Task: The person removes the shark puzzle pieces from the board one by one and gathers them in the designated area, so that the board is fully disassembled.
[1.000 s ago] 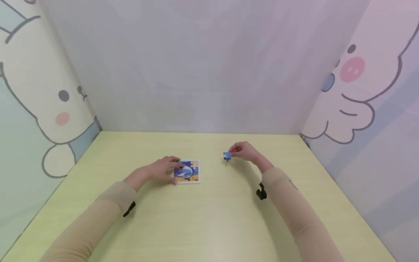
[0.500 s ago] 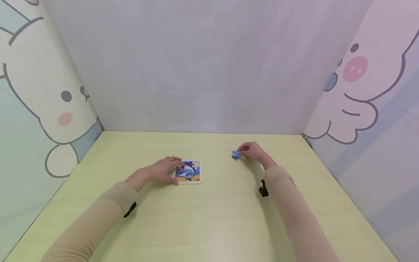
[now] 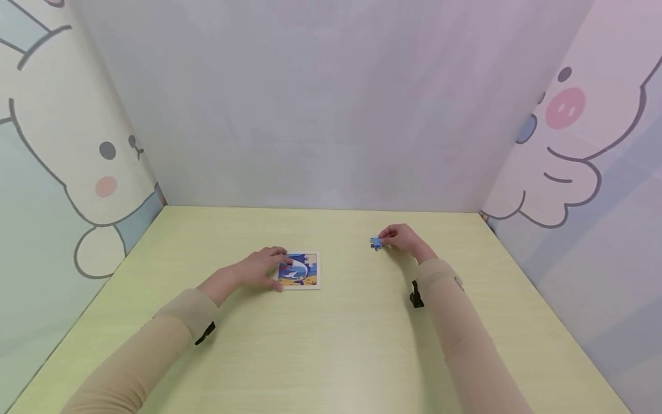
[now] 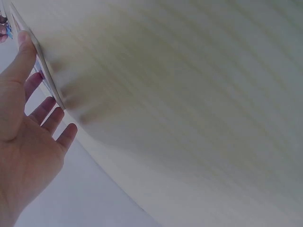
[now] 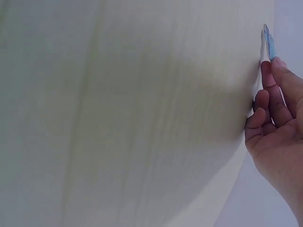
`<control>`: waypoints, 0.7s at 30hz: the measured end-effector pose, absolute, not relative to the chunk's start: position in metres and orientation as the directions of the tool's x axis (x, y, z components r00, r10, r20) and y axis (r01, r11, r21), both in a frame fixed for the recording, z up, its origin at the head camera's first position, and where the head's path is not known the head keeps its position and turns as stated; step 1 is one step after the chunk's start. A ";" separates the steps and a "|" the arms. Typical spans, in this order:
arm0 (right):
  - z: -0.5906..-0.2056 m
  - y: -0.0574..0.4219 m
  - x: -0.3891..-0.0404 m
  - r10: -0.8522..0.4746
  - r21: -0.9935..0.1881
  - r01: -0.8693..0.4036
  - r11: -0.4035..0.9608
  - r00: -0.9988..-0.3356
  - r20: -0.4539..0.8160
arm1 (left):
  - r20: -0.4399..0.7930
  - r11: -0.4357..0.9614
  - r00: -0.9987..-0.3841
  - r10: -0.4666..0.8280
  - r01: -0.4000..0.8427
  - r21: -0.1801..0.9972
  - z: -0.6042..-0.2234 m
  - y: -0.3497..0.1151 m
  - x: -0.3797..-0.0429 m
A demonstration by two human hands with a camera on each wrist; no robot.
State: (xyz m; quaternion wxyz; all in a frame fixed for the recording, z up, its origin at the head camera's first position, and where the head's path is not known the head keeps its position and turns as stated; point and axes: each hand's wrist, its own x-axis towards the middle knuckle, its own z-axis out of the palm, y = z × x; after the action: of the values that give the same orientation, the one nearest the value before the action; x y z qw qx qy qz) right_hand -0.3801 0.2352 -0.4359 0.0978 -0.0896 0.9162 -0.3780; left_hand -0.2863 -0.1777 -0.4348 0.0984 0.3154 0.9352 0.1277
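A small framed jigsaw puzzle (image 3: 300, 276) with a white whale or dolphin on blue lies flat on the table, left of centre. My left hand (image 3: 258, 268) rests over its left side, thumb at the near corner and fingers spread toward the far edge. In the left wrist view, the left hand (image 4: 31, 127) has loosely extended fingers beside the frame's edge (image 4: 49, 78). To the right, my right hand (image 3: 402, 238) pinches a blue puzzle piece (image 3: 376, 242) between thumb and index finger. The right wrist view shows the piece (image 5: 270, 43) edge-on, with the other fingers curled.
The pale yellow tabletop (image 3: 331, 339) extends around both hands. A grey-white wall (image 3: 320, 115) stands along its far edge. Side panels carry cartoon animals, a white one (image 3: 77, 115) at left and a pink-nosed one (image 3: 569, 144) at right.
My right hand has moved rightward with the blue puzzle piece, away from the framed puzzle, and the piece has turned a little. The left hand keeps its place on the frame.
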 end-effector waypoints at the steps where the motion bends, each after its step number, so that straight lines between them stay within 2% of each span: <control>1: -0.435 0.235 -0.380 -0.239 -0.706 -0.095 0.701 -0.965 -0.107 | -0.098 0.767 -0.781 0.617 0.569 0.296 -0.435 -0.178 -0.286; 9: -0.429 0.233 -0.377 -0.243 -0.670 -0.118 0.733 -0.965 -0.097 | -0.089 0.762 -0.778 0.623 0.577 0.295 -0.435 -0.180 -0.287; 21: -0.408 0.205 -0.358 -0.349 -0.621 -0.306 0.722 -0.935 0.055 | -0.080 0.767 -0.787 0.612 0.565 0.305 -0.434 -0.180 -0.287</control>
State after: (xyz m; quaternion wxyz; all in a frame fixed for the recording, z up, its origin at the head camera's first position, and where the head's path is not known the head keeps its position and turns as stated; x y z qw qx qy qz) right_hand -0.3584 0.2046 -0.4081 0.0328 -0.1768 0.9272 -0.3284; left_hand -0.2869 -0.1799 -0.4337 0.0875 0.3143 0.9358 0.1337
